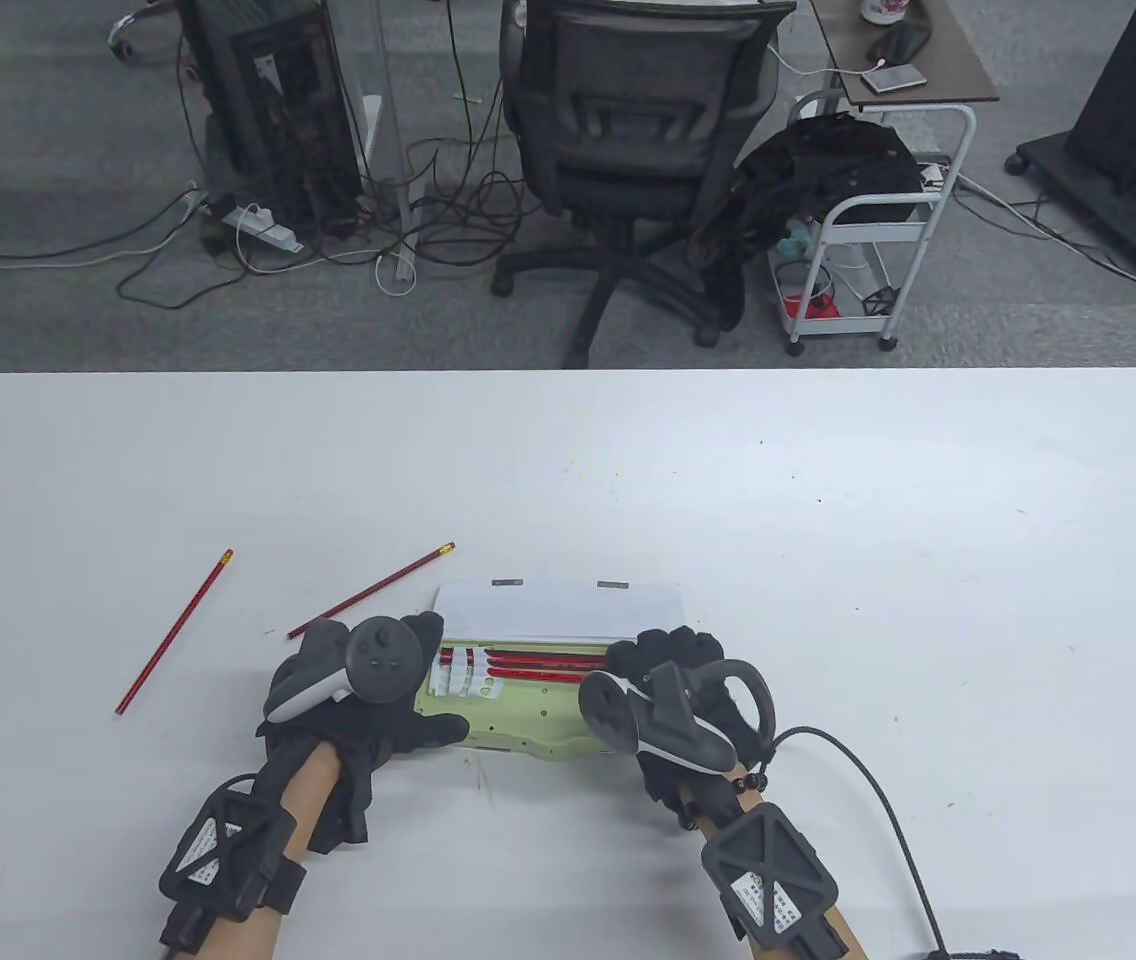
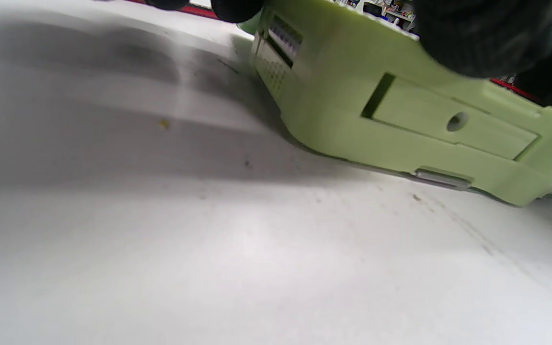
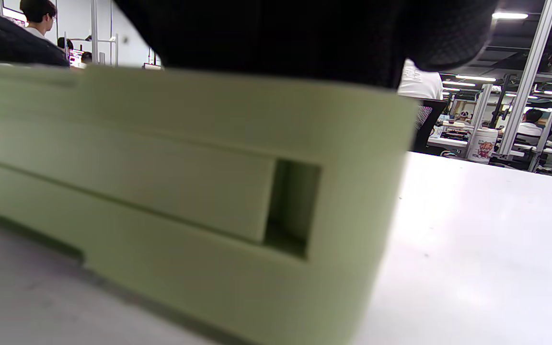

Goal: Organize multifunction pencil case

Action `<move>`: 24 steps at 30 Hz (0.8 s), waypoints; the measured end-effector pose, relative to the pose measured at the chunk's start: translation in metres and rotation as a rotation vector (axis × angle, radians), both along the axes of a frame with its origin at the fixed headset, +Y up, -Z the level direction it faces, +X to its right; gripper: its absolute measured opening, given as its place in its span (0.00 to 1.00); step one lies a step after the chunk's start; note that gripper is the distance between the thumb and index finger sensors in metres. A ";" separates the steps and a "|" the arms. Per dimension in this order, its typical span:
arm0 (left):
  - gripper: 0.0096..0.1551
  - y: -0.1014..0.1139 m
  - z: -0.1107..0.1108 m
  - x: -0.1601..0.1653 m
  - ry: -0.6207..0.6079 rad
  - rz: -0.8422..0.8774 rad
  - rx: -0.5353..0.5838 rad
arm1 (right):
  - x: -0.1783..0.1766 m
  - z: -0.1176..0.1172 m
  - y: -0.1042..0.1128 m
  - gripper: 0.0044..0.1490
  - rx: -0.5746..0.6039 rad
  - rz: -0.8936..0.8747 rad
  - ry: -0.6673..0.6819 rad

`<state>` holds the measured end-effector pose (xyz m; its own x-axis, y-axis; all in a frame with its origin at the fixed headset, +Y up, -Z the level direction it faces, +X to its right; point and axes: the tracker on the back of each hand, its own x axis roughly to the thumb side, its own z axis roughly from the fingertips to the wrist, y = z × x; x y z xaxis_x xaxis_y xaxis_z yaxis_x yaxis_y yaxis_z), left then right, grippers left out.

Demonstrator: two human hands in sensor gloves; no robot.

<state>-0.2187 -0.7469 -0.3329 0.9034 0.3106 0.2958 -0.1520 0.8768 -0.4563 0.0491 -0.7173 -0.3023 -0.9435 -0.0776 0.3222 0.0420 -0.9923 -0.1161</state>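
Low in the frame's centre, the open green case [image 1: 528, 700] lies on the table [image 1: 828, 520], pencils [image 1: 528, 662] inside; the left hand [image 1: 368, 700] grips its left end, the right hand [image 1: 678, 690] its right end; two loose pencils [image 1: 173, 632] lie upper left
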 end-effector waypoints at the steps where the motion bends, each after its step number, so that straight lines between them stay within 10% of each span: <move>1: 0.68 0.000 0.000 0.000 0.000 0.000 0.000 | 0.001 0.000 0.001 0.26 0.000 -0.011 -0.003; 24: 0.68 0.000 0.000 0.001 -0.001 -0.012 0.001 | 0.055 -0.015 -0.009 0.40 -0.176 -0.131 -0.308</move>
<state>-0.2181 -0.7466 -0.3331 0.9068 0.2994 0.2969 -0.1410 0.8790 -0.4556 0.1037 -0.7266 -0.3176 -0.9965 0.0814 0.0199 -0.0802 -0.9953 0.0549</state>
